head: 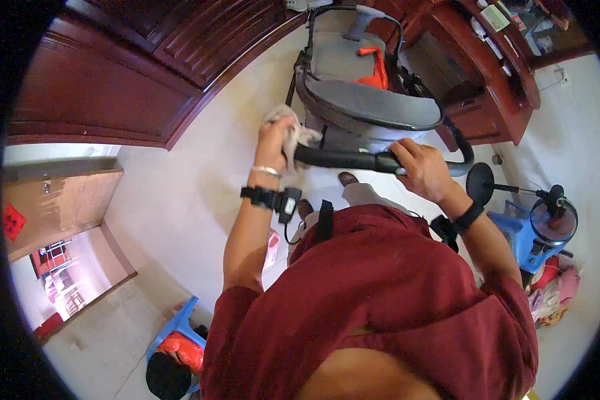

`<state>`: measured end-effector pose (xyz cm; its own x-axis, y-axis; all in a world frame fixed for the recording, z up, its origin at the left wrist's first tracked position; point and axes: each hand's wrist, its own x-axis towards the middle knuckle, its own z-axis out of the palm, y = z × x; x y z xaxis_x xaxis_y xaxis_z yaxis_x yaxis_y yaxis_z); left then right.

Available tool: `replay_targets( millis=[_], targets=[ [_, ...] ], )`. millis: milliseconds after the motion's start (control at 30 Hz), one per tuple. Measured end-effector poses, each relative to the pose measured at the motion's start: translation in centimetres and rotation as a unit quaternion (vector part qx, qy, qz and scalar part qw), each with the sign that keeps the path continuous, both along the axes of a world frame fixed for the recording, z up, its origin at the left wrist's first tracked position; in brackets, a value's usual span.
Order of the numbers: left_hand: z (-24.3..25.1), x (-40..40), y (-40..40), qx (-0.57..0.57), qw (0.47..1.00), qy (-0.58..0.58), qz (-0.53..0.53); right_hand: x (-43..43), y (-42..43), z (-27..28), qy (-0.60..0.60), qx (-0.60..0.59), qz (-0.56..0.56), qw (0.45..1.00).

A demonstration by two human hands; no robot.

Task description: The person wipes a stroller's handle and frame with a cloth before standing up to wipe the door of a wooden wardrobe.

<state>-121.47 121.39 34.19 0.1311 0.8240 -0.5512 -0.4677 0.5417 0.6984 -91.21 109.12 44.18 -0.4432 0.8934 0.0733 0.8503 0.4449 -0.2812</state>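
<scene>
A grey baby stroller (375, 102) with a black frame stands before me. Its black push handle (337, 158) curves across in front of my body. My left hand (275, 135) holds a pale, crumpled cloth (296, 131) at the left bend of the handle; the cloth wraps partly around the bar. On the right part of the handle, my right hand (422, 167) grips the bar with its fingers over the top. Inside the stroller lies a bright orange-red strap or cloth piece (377, 70). The lower frame and wheels are mostly hidden.
Dark red wooden cabinets (105, 85) line the left, and a reddish wooden cabinet (495, 110) stands beyond the stroller at right. A standing fan (554, 220) is beside a blue plastic chair (515, 235). Another blue chair (172, 325) holds bags at lower left. A doorway (75, 280) opens left.
</scene>
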Motion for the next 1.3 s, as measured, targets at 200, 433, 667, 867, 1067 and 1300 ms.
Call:
replay_targets(
  millis=[200,433,667,867,1067,1300],
  targets=[
    [0.1,-1.8,-6.9,0.005,0.996,0.069,-0.050,1.9,-2.8,-0.1,-0.032,0.023,0.072,0.997],
    [-6.4,-1.8,-3.6,-0.003,0.948,0.251,-0.196,3.8,-2.0,0.0,-0.061,0.022,0.072,0.995],
    [-18.5,-2.1,4.2,0.084,0.938,0.267,-0.206,2.3,-2.6,0.2,-0.074,0.032,-0.012,0.997],
    [-19.2,-2.1,9.2,0.067,0.872,0.371,-0.311,0.8,-2.6,0.4,-0.087,0.042,-0.058,0.994],
    [-18.8,-1.5,11.8,0.260,0.857,0.349,-0.276,-0.2,-1.9,-0.3,-0.104,0.038,-0.094,0.989],
    [-19.3,-3.1,10.5,0.221,0.922,0.205,-0.243,-1.1,-0.7,-0.7,-0.139,0.027,-0.119,0.983]
  ],
)
